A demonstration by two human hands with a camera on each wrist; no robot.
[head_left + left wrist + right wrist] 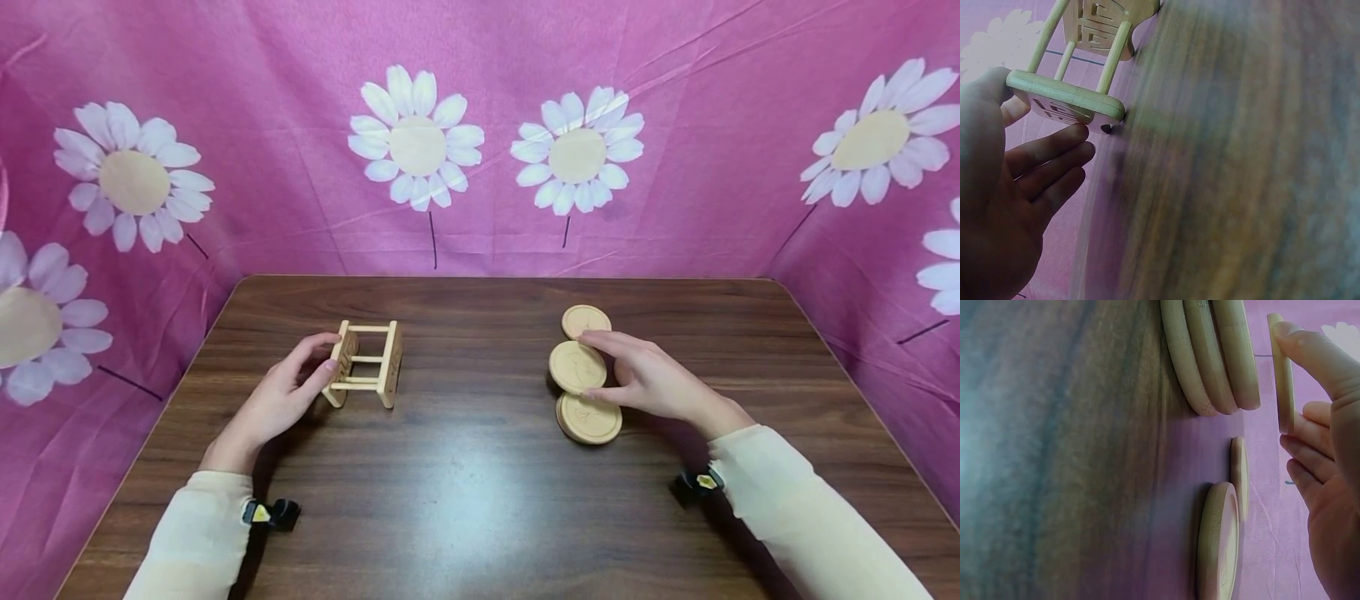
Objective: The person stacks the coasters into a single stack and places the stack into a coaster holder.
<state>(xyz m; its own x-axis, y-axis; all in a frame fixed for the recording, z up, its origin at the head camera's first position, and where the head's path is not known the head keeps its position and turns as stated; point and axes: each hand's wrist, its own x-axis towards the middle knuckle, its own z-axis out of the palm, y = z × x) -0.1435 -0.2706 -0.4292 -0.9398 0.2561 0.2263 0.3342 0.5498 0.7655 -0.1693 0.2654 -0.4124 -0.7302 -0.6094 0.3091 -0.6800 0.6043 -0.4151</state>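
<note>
Right fingers [615, 342] pinch disc [576, 367]; 3-disc stack [1213, 356] beside, flowered cloth [495, 192] behind.

Smooth, matt wooden discs [577, 367] and rack [367, 359] — glossy wood-grain tabletop [465, 500] — creased cloth backdrop [495, 167].

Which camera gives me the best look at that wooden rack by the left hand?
The head view: it shows the whole wooden rack, both side panels and the rods joining them. The left wrist view shows one panel closer up, but the frame's top edge crops the rack. The right wrist view doesn't show it.
</note>
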